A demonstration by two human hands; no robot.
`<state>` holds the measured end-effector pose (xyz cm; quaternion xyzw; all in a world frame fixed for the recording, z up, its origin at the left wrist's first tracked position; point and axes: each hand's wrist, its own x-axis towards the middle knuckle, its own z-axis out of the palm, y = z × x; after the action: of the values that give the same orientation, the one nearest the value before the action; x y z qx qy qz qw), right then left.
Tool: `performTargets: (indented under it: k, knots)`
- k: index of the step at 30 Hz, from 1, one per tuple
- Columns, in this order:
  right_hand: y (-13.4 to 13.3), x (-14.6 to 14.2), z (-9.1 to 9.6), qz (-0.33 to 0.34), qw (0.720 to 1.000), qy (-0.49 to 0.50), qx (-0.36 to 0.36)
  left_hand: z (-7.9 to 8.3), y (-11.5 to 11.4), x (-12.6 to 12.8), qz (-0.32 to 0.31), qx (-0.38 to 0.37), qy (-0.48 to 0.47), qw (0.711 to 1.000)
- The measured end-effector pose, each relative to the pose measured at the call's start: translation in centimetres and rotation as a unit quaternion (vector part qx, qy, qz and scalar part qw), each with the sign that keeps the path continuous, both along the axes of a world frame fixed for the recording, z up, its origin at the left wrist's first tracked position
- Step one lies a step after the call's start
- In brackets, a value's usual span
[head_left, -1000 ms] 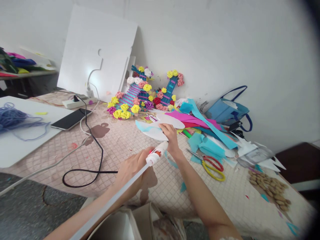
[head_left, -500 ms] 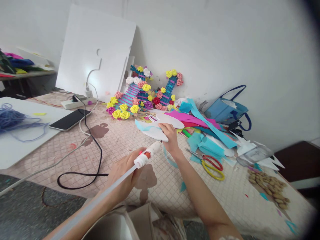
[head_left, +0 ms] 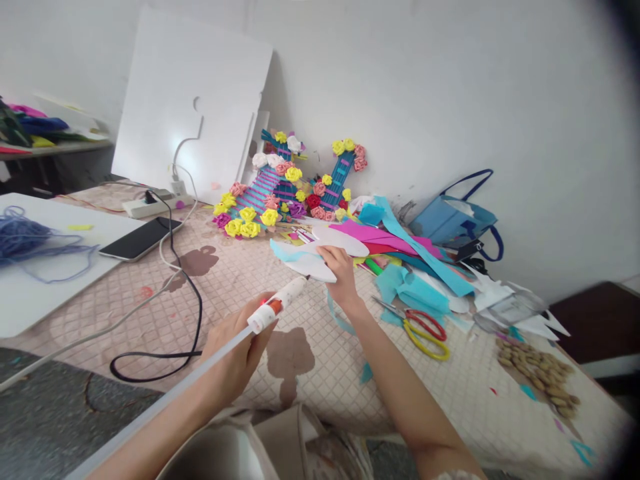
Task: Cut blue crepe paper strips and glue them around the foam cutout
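We see the glue gun [head_left: 280, 305] shifted leftward, nozzle at the white cutout's [head_left: 305, 267] near edge. Our left hand [head_left: 233, 350] wraps the gun; our right hand [head_left: 341, 273] pinches the cutout over the table [head_left: 330, 373].

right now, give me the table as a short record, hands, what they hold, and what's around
left hand: gripping a white glue gun
glue gun tip: at the white piece's near edge; contact unclear
right hand: holding a white piece with a blue strip along it
right of right forearm: scissors, one handle red, one yellow
far left: blue yarn on a white board
back right: blue bag
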<state>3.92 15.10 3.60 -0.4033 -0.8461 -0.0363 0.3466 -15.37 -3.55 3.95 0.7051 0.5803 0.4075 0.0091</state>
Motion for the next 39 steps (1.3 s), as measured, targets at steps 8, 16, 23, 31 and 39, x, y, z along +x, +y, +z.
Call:
performTargets:
  k: [8,16,23,31,39]
  knots:
    - [-0.1,0.0,0.1,0.000,1.000,0.010,-0.003,-1.1,-0.2,-0.2,0.013,0.007,-0.010,1.000]
    - [-0.7,-0.2,0.6,0.001,1.000,0.007,-0.006,0.5,0.2,1.7,-0.046,0.018,0.017,0.999]
    - [-0.6,0.0,0.6,0.013,1.000,-0.002,-0.001,0.4,1.1,3.2,-0.073,-0.002,0.015,0.997]
    - [-0.4,0.0,0.4,0.010,1.000,0.000,-0.001,0.4,1.3,3.6,-0.065,-0.024,0.011,0.998]
    - [-0.3,-0.1,0.3,0.010,1.000,0.015,0.002,0.2,0.7,2.6,-0.051,0.011,0.011,0.999]
